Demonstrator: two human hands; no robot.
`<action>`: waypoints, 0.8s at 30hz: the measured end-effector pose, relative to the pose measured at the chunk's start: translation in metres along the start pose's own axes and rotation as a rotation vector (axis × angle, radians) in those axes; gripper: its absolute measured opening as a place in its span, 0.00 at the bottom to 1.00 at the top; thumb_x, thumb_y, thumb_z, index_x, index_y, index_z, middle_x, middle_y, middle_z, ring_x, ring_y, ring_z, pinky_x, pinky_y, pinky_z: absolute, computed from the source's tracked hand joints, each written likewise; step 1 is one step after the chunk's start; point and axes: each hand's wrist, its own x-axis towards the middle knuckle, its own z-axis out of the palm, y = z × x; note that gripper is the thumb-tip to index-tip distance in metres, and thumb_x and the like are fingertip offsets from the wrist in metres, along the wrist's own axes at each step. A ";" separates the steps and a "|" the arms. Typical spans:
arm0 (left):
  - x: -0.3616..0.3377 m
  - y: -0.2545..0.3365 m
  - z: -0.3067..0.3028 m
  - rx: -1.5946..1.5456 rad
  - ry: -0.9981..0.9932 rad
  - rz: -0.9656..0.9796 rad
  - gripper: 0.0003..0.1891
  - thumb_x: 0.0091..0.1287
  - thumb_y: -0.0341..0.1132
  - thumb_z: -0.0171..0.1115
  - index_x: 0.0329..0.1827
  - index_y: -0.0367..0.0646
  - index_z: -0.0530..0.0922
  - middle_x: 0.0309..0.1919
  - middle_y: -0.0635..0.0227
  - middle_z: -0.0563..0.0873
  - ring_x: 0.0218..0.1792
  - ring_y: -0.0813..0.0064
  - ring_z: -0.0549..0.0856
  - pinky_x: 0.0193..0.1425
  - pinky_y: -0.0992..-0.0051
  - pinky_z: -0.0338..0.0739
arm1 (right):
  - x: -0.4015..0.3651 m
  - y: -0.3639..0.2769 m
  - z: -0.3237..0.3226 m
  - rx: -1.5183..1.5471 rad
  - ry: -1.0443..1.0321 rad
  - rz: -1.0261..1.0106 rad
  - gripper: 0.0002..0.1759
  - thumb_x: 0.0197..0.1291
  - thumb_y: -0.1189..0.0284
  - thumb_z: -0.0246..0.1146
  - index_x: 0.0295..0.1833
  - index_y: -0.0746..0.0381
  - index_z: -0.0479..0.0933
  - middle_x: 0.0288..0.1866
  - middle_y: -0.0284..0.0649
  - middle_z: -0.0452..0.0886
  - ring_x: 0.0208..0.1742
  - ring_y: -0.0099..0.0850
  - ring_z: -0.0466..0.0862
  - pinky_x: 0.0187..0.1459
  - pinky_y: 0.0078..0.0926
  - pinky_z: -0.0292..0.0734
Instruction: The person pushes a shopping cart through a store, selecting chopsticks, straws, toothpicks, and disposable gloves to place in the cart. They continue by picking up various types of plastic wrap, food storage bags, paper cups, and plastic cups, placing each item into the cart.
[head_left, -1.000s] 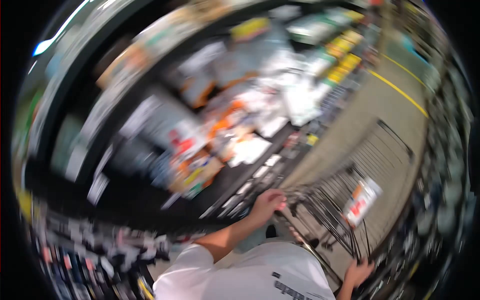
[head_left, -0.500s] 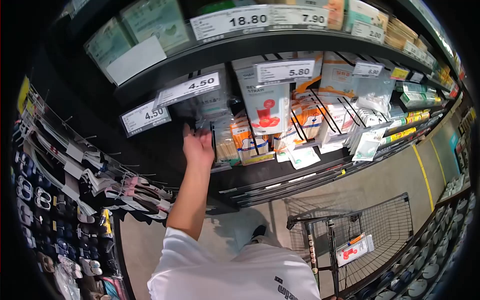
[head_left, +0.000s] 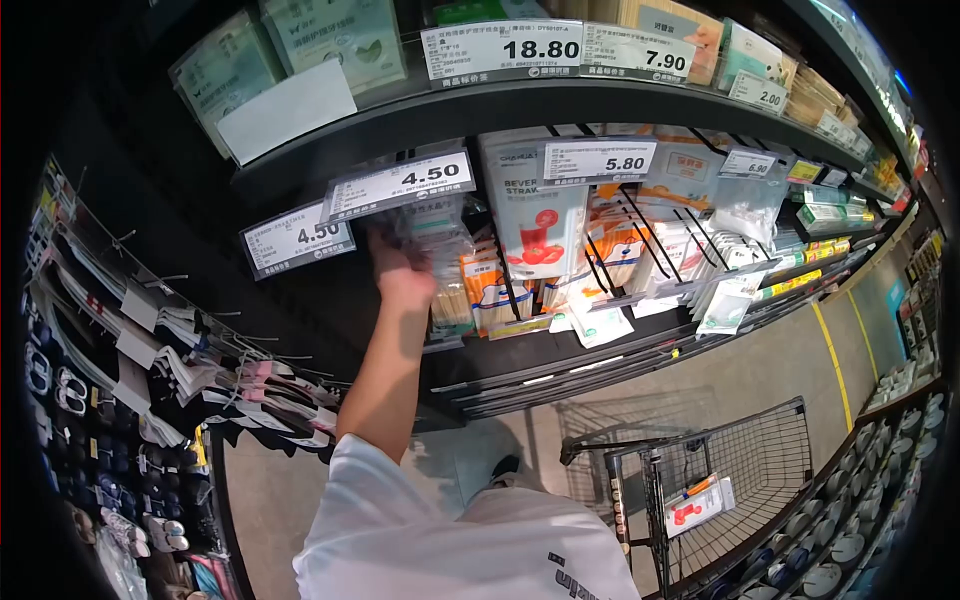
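Observation:
My left hand (head_left: 402, 275) reaches up into the lower shelf bay, beneath two price tags marked 4.50, the nearer one (head_left: 402, 185) hanging just over it. Shadow and the tag hide most of its fingers. Right beside the fingers hangs a clear plastic packet (head_left: 437, 235) with pale print. Under that packet, to the right of the wrist, stand bundles of thin wooden sticks (head_left: 450, 305). Farther right are an orange-and-white packet (head_left: 487, 293) and a grey beverage straw pack (head_left: 540, 215) with a red drink picture. My right hand is out of view.
A black wire shopping cart (head_left: 745, 465) stands at lower right, holding a straw pack (head_left: 698, 507). Slippers and shoes (head_left: 150, 485) hang on a rack at left. Round-ended goods (head_left: 850, 540) line the lower right. The upper shelf (head_left: 560, 105) overhangs the hand.
My left hand has moved up and deeper under the 4.50 tags, so its fingers are now mostly hidden. The view has shifted slightly, bringing the shelf lower and to the right.

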 end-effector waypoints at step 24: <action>-0.154 0.057 -0.020 0.030 -0.045 0.327 0.20 0.82 0.51 0.48 0.58 0.44 0.78 0.54 0.64 0.86 0.57 0.63 0.85 0.65 0.58 0.79 | 0.009 0.004 0.007 0.057 -0.106 0.103 0.18 0.56 0.64 0.67 0.52 0.57 0.83 0.66 0.54 0.71 0.62 0.51 0.78 0.61 0.47 0.77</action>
